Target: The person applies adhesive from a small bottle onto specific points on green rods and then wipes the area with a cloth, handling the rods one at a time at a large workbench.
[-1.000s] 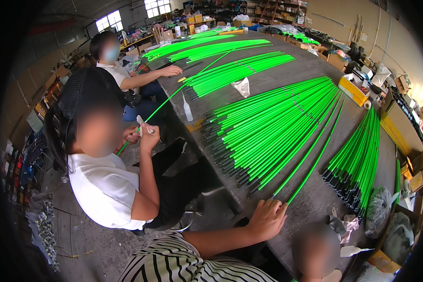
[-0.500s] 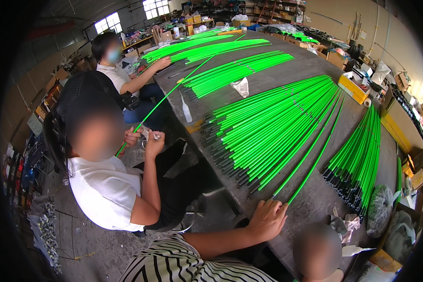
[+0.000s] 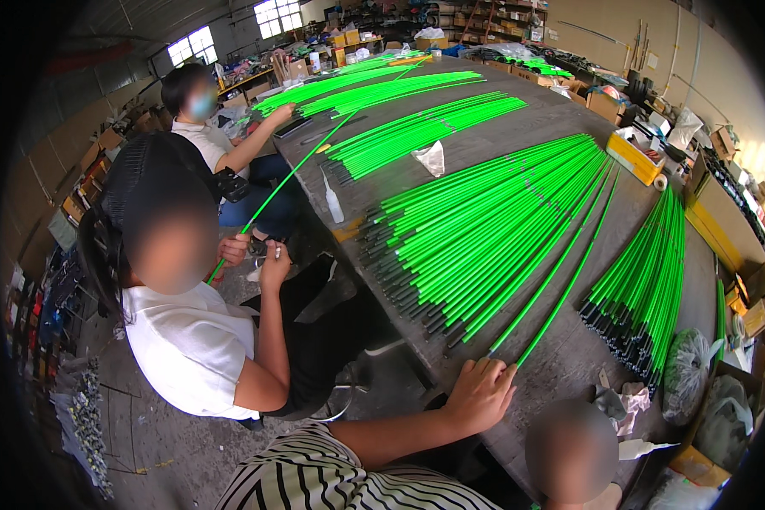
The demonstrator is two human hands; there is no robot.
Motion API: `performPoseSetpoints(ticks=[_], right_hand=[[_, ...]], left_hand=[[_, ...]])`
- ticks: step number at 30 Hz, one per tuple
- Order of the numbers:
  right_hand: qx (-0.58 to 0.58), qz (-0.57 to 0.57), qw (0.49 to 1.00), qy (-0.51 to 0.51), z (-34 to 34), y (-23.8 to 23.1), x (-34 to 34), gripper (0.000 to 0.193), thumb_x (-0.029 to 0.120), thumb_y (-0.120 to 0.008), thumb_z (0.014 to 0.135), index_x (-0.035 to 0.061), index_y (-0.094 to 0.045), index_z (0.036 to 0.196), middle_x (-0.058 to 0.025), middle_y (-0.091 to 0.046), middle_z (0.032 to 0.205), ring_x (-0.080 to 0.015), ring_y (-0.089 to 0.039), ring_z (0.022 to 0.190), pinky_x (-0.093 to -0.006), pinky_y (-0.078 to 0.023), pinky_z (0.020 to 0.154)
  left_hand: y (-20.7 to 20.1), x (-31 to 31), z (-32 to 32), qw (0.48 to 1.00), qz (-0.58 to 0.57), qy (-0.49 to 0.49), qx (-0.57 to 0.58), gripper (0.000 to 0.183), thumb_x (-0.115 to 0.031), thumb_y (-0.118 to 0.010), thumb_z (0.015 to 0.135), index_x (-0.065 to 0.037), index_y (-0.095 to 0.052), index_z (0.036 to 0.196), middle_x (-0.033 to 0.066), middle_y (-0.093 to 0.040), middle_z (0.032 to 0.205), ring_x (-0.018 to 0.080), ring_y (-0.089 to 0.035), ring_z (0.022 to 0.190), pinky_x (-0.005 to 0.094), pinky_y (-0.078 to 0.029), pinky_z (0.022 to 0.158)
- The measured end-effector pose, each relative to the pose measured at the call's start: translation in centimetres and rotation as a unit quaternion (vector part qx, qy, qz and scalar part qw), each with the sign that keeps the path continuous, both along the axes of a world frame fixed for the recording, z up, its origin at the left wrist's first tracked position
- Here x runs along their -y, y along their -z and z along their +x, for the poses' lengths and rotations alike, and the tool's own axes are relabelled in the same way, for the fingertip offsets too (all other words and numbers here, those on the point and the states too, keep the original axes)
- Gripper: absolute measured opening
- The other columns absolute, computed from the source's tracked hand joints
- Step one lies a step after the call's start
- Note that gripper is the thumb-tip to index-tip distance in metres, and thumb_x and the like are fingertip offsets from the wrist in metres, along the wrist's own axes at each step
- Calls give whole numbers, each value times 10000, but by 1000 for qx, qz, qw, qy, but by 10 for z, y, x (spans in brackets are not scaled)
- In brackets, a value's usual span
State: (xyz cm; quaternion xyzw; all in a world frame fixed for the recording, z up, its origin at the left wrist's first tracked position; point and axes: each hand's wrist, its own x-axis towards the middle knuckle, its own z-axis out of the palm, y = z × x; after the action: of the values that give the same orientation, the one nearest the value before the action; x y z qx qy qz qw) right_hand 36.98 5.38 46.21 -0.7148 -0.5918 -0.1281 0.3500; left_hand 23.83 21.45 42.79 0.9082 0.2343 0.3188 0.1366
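My left hand [image 3: 482,395] reaches over the near table edge, fingers curled and pinched at the near end of a thin green rod [image 3: 561,293]. The fingers hide that rod's end. Just left of it is a wide fan of green rods [image 3: 484,229] with black tips. My right hand [image 3: 608,497] shows only as a bit of skin at the lower edge beside a blurred patch, so its fingers cannot be seen. A white squeeze bottle [image 3: 642,449] with a pointed nozzle is next to that patch; whether it is held cannot be told.
A second bundle of green rods [image 3: 642,289] lies to the right, near crumpled cloth [image 3: 627,404] and a plastic bag [image 3: 690,374]. A yellow box [image 3: 636,157] stands farther back. At left, a seated co-worker [image 3: 191,348] holds a long green rod; another person [image 3: 212,136] sits beyond.
My left hand stays at the rod's end. The near co-worker's raised hand has moved slightly down and left, and the farther person's hand slightly left. The view has shifted a little.
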Motion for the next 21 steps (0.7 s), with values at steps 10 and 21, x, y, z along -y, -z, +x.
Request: performPoseSetpoints(ticks=[10, 21], right_hand=[[127, -63, 988, 57, 3, 21, 12, 124, 164, -549, 796, 77, -587, 875, -91, -579, 792, -257, -552, 698, -359, -444, 629], [265, -105, 952, 108, 9, 45, 23, 194, 221, -508, 805, 88, -576, 928, -89, -565, 863, -248, -544, 780, -362, -437, 689]], left_hand=[[0, 0, 0, 1000, -4, 1, -4, 316, -179, -599, 764, -11, -542, 1026, 81, -497, 878, 230, -493, 806, 361, -344, 705], [2, 0, 1, 1000, 4, -1, 2, 323, -168, -602, 758, -11, -538, 1032, 78, -495, 877, 229, -486, 799, 361, -342, 700]])
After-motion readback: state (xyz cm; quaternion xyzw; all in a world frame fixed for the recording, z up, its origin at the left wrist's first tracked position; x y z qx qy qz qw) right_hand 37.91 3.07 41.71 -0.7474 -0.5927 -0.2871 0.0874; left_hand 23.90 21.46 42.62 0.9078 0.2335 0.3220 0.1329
